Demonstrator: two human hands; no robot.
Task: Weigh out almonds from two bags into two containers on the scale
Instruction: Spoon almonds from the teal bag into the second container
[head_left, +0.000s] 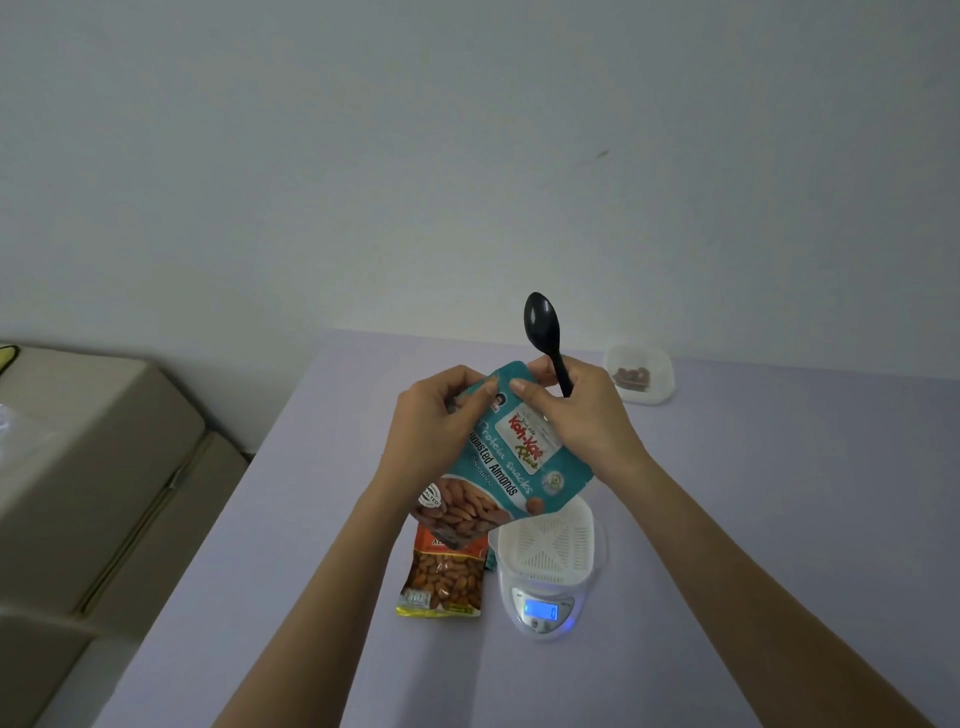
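Roughly halfway, judging by the layout. The far container (640, 375) sits at the back right of the worktop (753, 519), well apart from the scale (540, 610). It holds a small heap of brown pieces, probably almonds, so the first portion looks done and set aside. The white container (545, 545) is on the scale platform and looks empty. The lit display seems to read zero, so the second weighing has not started. The teal almond bag (498, 467) is held up in the air above the worktop, tilted, with its bottom edge over the near-left rim of the white container. The left hand (436, 415) pinches the bag's top edge between thumb and fingers. The right hand (582, 415) pinches the same top edge just beside it. That hand also has the black spoon (543, 317) clamped in its curled fingers, bowl pointing up and empty. The step in hand is likely opening the bag mouth; I cannot tell whether it is open yet. The orange almond bag (444, 577) lies flat on the worktop just left of the scale, partly under the teal bag in this view. Whether it is opened or used is unclear. Left to do: get into the teal bag, spoon almonds into the white container, and watch the reading.
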